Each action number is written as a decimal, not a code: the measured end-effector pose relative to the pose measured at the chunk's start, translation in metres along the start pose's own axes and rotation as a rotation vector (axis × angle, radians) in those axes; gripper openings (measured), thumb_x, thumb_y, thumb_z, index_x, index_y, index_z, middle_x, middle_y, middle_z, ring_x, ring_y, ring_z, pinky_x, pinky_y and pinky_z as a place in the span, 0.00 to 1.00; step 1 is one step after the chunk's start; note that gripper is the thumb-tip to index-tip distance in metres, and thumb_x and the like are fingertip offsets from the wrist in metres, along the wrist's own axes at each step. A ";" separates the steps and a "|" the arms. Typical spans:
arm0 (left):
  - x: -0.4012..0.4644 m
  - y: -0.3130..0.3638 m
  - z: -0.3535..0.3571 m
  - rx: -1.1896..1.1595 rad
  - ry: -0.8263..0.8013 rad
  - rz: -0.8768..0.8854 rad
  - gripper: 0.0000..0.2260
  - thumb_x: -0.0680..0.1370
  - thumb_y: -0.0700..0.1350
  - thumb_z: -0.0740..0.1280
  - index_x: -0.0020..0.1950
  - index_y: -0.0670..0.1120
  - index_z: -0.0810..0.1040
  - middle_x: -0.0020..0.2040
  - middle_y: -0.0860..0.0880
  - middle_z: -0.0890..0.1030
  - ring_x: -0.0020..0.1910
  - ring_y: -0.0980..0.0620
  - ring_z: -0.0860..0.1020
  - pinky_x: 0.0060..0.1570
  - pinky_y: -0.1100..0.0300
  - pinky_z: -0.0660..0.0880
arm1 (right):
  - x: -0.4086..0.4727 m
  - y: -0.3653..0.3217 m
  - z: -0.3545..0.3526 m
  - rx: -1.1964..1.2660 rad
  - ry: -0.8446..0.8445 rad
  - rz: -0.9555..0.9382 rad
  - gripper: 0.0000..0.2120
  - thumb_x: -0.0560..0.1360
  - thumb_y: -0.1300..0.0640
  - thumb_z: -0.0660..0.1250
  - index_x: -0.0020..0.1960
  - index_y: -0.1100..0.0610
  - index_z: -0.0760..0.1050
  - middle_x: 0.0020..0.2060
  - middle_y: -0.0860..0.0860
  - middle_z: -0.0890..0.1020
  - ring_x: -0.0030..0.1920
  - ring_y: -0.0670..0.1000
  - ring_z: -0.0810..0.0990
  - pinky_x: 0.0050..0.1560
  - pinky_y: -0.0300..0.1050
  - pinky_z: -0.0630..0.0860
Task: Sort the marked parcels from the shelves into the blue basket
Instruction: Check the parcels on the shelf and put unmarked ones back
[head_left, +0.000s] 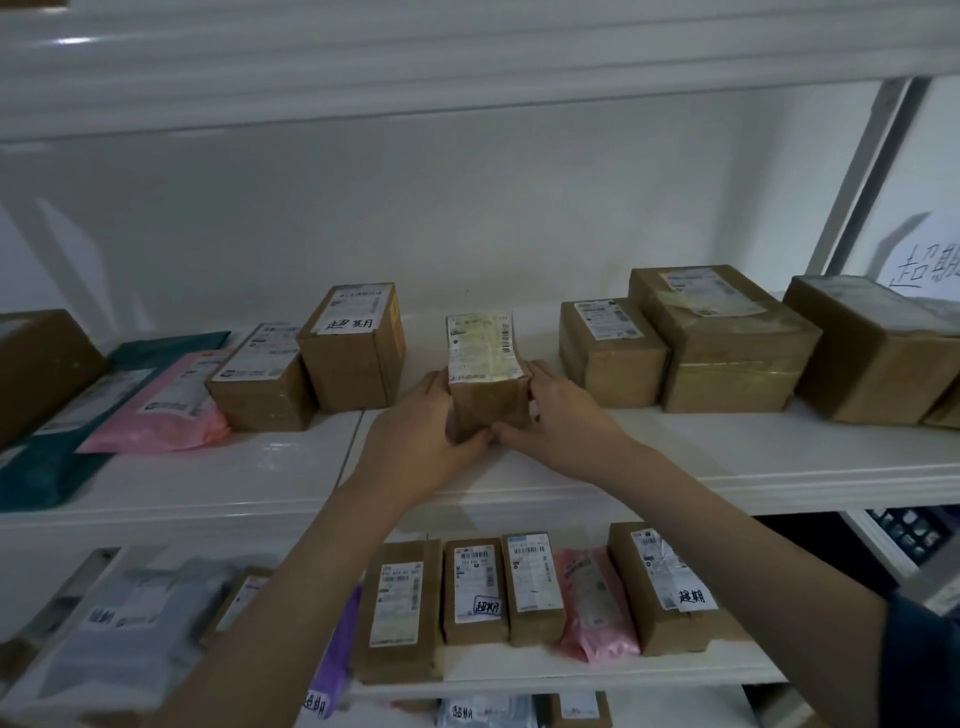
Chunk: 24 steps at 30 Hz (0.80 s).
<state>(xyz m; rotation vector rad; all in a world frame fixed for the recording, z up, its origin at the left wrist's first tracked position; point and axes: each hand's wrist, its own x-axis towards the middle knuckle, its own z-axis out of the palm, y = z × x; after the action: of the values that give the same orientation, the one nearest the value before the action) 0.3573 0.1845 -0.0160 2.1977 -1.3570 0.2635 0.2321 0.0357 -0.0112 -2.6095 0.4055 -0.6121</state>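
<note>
A small brown cardboard parcel (485, 364) with a white shipping label on top stands in the middle of the upper white shelf (727, 457). My left hand (415, 431) grips its left side and my right hand (556, 415) grips its right side, thumbs meeting at its lower front. No handwritten mark shows on its label. A taller box (353, 348) just to the left carries a handwritten mark on its label. On the lower shelf, two boxes (475, 592) (670, 587) also bear handwritten marks. The blue basket is out of view.
Left on the upper shelf lie a pink mailer (166, 405), a teal mailer (41, 467) and two more boxes. Three larger taped boxes (727, 343) stand at right. The lower shelf holds several boxes, a pink pouch (592, 603), grey and purple mailers. A handwritten sign (930, 265) hangs far right.
</note>
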 end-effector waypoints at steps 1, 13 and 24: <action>0.001 0.003 -0.002 0.014 0.025 0.024 0.30 0.76 0.61 0.71 0.74 0.52 0.69 0.66 0.52 0.75 0.62 0.51 0.76 0.45 0.61 0.68 | -0.002 0.000 -0.002 -0.006 0.024 -0.014 0.33 0.75 0.47 0.71 0.75 0.54 0.63 0.62 0.52 0.72 0.61 0.53 0.75 0.60 0.51 0.75; -0.006 0.026 -0.037 0.116 0.330 0.260 0.33 0.77 0.66 0.65 0.75 0.46 0.70 0.67 0.50 0.76 0.61 0.51 0.78 0.44 0.56 0.81 | -0.027 -0.022 -0.046 -0.084 0.327 -0.235 0.37 0.74 0.43 0.71 0.76 0.56 0.62 0.70 0.49 0.71 0.67 0.48 0.72 0.58 0.51 0.79; -0.014 0.025 -0.041 0.101 0.412 0.336 0.32 0.76 0.61 0.70 0.73 0.42 0.73 0.65 0.47 0.78 0.59 0.52 0.79 0.42 0.58 0.81 | -0.036 -0.034 -0.048 -0.099 0.357 -0.259 0.36 0.74 0.46 0.72 0.76 0.57 0.63 0.70 0.50 0.71 0.69 0.48 0.71 0.61 0.49 0.78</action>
<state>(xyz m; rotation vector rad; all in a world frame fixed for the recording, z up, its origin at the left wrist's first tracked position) 0.3332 0.2082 0.0213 1.8420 -1.4843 0.8741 0.1840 0.0624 0.0312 -2.6680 0.2065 -1.1820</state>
